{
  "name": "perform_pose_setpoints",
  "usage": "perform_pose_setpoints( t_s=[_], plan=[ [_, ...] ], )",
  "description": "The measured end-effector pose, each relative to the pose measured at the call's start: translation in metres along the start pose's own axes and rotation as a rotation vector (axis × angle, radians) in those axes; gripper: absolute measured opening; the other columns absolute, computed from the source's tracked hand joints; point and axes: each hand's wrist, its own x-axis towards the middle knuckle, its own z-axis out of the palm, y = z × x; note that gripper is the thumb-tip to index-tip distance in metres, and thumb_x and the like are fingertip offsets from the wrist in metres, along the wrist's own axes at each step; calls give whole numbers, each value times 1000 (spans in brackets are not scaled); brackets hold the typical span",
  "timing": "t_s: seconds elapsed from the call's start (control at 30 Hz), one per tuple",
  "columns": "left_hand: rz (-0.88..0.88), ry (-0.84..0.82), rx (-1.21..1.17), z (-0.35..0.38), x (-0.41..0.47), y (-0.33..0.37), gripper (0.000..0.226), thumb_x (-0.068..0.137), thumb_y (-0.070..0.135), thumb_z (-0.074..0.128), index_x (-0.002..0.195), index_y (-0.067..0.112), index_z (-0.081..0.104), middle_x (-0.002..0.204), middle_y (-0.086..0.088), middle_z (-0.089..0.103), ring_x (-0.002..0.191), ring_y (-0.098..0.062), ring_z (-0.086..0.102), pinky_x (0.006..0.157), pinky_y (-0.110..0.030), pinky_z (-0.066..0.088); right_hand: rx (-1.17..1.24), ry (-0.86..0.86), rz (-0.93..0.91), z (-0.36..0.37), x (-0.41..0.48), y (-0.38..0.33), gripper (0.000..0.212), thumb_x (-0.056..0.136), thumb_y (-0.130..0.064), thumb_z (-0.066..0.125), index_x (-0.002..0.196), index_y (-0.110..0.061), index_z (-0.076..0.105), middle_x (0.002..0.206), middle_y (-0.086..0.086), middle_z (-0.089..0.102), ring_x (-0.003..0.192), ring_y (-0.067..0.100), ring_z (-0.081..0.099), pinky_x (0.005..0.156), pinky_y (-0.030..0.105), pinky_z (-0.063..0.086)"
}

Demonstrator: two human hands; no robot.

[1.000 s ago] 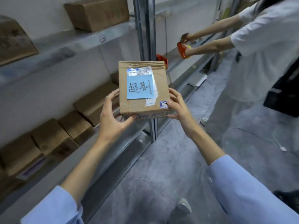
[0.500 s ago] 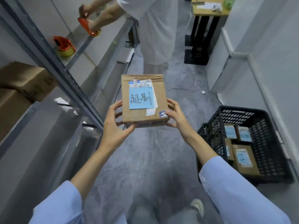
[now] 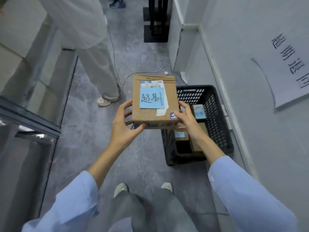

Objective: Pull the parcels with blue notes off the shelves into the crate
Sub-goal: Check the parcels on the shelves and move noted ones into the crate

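The parcel (image 3: 154, 99), blue note (image 3: 151, 97) facing up, hangs in the air over the near-left rim of the black crate (image 3: 217, 114), partly above bare floor. A second ago it was held up against the shelves, and half a second ago the crate lay well off to the right; the carry has swung round, so the drop, I judge, is close; only lowering it rightward into the crate remains. The left hand (image 3: 122, 122) grips the parcel's near left corner, fingers curled along the side, thumb at the bottom edge; the right hand (image 3: 184, 118) clasps the near right corner likewise. Other noted parcels (image 3: 199, 111) already lie inside the crate; another person (image 3: 93, 47) stands beside the shelving (image 3: 33, 114) on the left.
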Motion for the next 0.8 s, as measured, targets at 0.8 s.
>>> perform_pose_setpoints(
  t_s=[0.8],
  plan=[
    [203,-487,807,130,179,-129,77,85,62,40,153,30,25,159,9,28,141,-18,31,108,-38,30,3,357,196,-199,142,122,47,82,-36,61,123,-50,42,132,-6,58,116,10,59,76,33,54]
  ],
)
